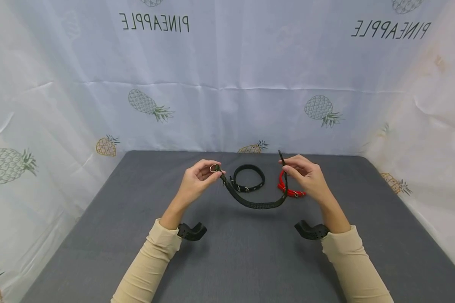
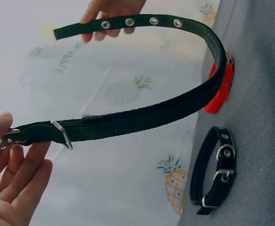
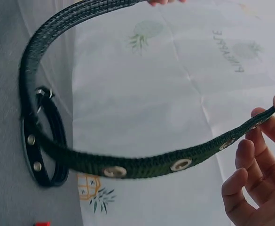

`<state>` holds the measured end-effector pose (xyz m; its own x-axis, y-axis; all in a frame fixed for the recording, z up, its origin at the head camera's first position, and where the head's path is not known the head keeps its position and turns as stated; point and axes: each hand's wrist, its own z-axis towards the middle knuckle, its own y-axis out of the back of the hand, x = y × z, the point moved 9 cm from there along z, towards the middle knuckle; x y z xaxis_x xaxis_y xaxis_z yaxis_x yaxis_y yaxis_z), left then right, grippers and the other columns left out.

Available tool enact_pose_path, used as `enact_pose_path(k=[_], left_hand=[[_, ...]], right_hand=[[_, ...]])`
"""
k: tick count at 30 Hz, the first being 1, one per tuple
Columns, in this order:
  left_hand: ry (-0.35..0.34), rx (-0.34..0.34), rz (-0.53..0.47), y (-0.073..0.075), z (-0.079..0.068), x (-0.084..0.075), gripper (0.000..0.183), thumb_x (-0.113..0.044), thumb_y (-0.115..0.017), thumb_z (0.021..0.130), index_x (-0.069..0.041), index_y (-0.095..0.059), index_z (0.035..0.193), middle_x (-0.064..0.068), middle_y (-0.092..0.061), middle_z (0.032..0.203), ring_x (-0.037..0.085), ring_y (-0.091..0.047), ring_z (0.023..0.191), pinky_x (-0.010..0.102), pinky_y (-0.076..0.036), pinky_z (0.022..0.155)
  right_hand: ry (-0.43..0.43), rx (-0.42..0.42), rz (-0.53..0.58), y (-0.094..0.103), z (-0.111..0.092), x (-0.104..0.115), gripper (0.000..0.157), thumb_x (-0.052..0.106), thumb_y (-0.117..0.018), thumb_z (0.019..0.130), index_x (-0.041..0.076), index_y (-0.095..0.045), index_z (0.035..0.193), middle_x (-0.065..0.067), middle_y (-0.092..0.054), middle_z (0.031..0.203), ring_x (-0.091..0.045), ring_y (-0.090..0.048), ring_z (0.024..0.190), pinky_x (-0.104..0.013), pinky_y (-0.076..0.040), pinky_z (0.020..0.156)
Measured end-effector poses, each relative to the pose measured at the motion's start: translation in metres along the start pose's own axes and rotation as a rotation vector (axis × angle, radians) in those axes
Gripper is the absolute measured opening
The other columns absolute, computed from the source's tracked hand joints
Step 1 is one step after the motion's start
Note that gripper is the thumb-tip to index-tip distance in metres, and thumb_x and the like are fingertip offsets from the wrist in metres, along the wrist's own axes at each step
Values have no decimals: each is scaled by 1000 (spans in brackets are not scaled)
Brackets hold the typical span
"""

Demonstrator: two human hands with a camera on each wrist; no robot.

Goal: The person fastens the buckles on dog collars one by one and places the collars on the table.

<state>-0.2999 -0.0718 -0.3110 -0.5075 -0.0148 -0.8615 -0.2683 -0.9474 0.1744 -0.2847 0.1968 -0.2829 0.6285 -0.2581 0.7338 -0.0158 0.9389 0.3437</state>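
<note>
A dark green collar (image 1: 258,205) sags in a U between my two hands, above the table. My left hand (image 1: 198,179) pinches its buckle end, where a metal ring shows. In the left wrist view the thumb and fingers meet at the metal buckle (image 2: 8,139). With thumb and fingers, my right hand (image 1: 307,174) pinches the collar near its free tip, which sticks up past the fingers. Metal-rimmed holes run along this end of the strap (image 3: 179,165) in the right wrist view.
Behind the held strap, a black collar (image 1: 263,176) lies buckled in a loop on the grey table (image 1: 242,261). A red collar (image 1: 296,194) lies to its right, partly hidden by the green strap and my right hand. A pineapple-print curtain (image 1: 227,113) stands behind the table.
</note>
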Motion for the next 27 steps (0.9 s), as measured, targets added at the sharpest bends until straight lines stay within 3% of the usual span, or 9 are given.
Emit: enact_pose_path(k=[3, 11, 18, 27], left_hand=[[-22, -2, -3, -3, 0, -1, 31, -5, -62, 92, 10, -58, 120, 19, -57, 112, -5, -66, 95, 17, -56, 85], [-29, 7, -98, -15, 4, -4, 33, -5, -62, 92, 13, -57, 119, 21, -63, 106, 0, -68, 95, 18, -55, 87], [-9, 12, -182, -25, 7, -3, 42, -14, -67, 90, 18, -55, 115, -10, -65, 99, -1, -68, 93, 17, -56, 83], [-25, 35, -199, -43, 9, -6, 45, -22, -65, 92, 14, -54, 117, -10, -64, 98, -1, -67, 94, 21, -56, 87]], right_hand=[[2, 17, -1, -8, 2, 1, 19, -6, -58, 92, -18, -63, 106, 25, -64, 103, 6, -61, 82, -7, -51, 73], [-59, 68, -15, -28, 4, 0, 24, 1, -57, 95, -14, -64, 112, 33, -64, 97, 15, -61, 92, -5, -49, 80], [-83, 112, 58, -42, 6, 2, 27, 5, -58, 95, -14, -63, 114, 27, -68, 93, 10, -64, 91, -9, -52, 83], [-104, 140, 59, -54, 7, 5, 28, 6, -57, 96, -13, -62, 116, 26, -67, 89, 2, -67, 84, -13, -55, 80]])
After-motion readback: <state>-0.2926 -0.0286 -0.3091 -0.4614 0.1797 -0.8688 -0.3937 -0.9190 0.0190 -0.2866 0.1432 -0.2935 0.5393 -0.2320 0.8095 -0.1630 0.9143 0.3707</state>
